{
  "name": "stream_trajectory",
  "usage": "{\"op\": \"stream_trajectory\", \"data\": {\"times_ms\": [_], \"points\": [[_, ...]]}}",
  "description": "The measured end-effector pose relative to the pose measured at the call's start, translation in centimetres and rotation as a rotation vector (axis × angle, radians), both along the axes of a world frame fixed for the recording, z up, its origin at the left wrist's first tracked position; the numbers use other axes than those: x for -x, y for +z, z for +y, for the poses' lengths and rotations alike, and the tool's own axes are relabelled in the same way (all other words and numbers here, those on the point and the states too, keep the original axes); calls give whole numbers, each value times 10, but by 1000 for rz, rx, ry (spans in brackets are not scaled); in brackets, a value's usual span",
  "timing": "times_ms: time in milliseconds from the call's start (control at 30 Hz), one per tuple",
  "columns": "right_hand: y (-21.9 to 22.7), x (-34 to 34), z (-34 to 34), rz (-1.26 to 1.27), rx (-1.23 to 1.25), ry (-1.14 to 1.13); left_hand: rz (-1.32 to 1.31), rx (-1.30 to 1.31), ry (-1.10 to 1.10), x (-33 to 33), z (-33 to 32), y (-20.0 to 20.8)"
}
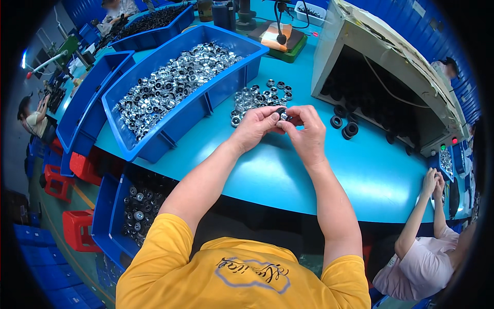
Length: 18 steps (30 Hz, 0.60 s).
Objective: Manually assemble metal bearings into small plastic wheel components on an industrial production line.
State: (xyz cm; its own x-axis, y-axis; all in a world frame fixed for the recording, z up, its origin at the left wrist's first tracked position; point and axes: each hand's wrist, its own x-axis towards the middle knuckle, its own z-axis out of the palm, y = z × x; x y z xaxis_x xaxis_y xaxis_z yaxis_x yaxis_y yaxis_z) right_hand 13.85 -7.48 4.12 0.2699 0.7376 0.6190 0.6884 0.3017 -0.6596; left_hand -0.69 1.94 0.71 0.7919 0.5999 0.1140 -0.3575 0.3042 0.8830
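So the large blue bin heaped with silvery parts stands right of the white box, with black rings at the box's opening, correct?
No: the head view shows the large blue bin left, not right, of the white box; black rings are at its opening.

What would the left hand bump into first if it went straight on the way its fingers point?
Probably the right hand, facing it: the left hand touches the small black-and-silver part between them. Exact depth is hard to judge from this one view.
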Motion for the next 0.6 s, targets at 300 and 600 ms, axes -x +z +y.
{"op": "stream_trajectory", "data": {"times_ms": [300,600], "points": [[-5,6,3,-11,40,84,111,-110,155,-4,-8,3],[-6,-2,4,328,153,127,89,-193,255,-4,-6,-4]]}}
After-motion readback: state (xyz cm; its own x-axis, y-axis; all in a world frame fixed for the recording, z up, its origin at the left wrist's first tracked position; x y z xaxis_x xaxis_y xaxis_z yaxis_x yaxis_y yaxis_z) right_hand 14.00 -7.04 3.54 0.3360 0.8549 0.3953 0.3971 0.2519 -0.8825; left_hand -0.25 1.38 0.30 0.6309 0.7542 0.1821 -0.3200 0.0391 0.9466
